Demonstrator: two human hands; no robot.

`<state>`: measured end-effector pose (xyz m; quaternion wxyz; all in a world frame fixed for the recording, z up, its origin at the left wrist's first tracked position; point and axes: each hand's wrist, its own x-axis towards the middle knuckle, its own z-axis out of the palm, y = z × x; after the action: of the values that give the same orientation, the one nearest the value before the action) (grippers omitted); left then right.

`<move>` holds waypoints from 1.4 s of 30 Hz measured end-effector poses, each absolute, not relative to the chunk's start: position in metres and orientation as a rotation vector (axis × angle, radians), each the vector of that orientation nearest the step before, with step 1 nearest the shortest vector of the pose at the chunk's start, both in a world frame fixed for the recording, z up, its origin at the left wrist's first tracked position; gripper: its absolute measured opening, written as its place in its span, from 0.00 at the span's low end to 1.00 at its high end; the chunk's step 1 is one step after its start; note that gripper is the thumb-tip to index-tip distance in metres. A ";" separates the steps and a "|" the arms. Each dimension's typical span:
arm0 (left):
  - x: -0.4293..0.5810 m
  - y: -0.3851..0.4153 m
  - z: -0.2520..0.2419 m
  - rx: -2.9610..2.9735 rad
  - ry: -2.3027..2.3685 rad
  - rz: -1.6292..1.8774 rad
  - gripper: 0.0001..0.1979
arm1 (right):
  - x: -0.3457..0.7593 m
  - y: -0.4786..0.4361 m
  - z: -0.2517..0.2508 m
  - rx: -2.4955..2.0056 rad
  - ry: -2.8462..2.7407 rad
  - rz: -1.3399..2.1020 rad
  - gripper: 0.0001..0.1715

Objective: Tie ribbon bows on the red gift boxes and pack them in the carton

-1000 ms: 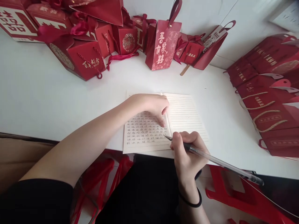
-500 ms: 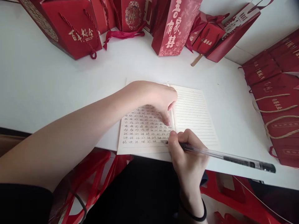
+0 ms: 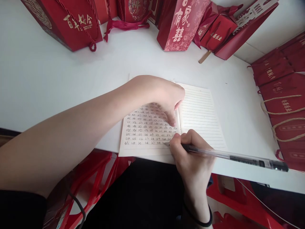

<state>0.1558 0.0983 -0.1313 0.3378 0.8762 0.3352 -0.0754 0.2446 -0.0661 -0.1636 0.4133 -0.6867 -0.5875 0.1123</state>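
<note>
Two hands are on the open notebook, which lies at the near edge of the white surface, perhaps just over it. The left hand holds nothing: it rests curled on the written page, fingertips pressed beside the spine. The right hand is closed around a clear pen, its tip on the lowest row of numbers. That row sits close to the page's bottom and the wrist hangs off the surface, so I judge light pressure and a firmly pinned page matter most. Bare surface lies open to the left and beyond the notebook. The gift boxes stand well apart, but the pen's tail points toward the flat bags.
</note>
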 end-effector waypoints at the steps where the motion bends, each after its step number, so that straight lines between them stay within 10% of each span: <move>1: 0.156 0.098 -0.132 2.237 0.891 -0.162 0.18 | 0.245 -0.066 -0.163 -1.726 -1.471 0.285 0.20; 32: 0.152 0.096 -0.132 2.332 0.822 -0.178 0.18 | 0.264 -0.071 -0.165 -1.306 -0.911 0.735 0.18; 42: 0.151 0.096 -0.144 2.507 0.936 0.224 0.13 | 0.328 -0.023 -0.154 -1.522 -1.851 -0.294 0.10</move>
<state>0.1514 0.0963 -0.1440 0.2260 0.9095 0.3394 0.0813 0.3281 -0.0225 -0.1543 0.3559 -0.5891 -0.7165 -0.1136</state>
